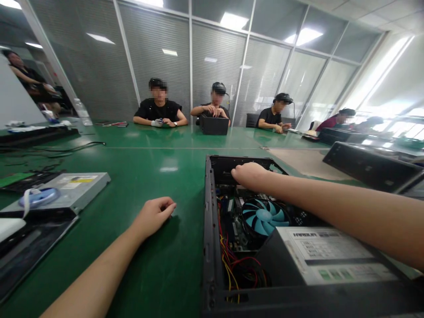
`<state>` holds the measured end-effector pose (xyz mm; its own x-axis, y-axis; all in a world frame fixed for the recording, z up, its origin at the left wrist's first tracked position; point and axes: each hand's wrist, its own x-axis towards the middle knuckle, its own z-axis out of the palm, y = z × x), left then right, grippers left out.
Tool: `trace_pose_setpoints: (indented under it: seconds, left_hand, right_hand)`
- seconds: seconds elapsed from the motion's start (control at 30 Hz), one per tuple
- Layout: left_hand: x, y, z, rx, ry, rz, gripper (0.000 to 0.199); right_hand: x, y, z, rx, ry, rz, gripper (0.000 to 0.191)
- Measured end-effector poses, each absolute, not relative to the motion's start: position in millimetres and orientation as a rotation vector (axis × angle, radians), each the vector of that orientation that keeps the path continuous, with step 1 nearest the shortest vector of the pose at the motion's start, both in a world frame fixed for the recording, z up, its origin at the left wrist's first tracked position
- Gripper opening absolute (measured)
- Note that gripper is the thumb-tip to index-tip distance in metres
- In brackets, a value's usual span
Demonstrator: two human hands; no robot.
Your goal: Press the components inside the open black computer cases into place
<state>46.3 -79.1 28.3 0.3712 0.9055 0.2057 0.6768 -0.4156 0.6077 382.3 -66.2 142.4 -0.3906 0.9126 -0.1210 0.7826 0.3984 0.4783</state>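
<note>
An open computer case (208, 229) lies on the green table in front of me, its inside facing up. My right hand (250, 173) reaches across it to the far end, with bent fingers pointing down inside; the fingertips and whatever they hold are hidden. Below that hand sits a cooling fan (264, 215) with light-blue blades. Nearer to me is a power supply (331, 251) with a white label, and red and yellow wires (228, 265) run along the left wall. My left hand (157, 216) rests on the table left of the case, fingers loosely curled, nothing visible in it.
On the left lie an optical drive (82, 190), a blue round piece (39, 197) on it, and black panels (36, 247). A black case panel (371, 165) stands at the right near a brown sheet (298, 161). Several people sit across the green table (149, 163), one behind a black box (214, 126).
</note>
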Motion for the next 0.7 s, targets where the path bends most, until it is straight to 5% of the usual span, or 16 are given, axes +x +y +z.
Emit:
trace_pose_setpoints:
  seconds: [0.27, 0.53, 0.7]
  left_hand:
    - [49, -83, 33, 2.196, 1.385, 0.699, 0.034]
    - [44, -81, 31, 2.177, 1.391, 0.726, 0.035]
    - [42, -83, 33, 2.228, 1.382, 0.763, 0.034]
  right_hand:
    - [390, -59, 143, 1.549, 2.235, 0.518, 0.028]
    - [389, -77, 172, 1.635, 2.319, 0.172, 0.042]
    - [448, -179, 206, 1.72, 2.794, -0.356, 0.067]
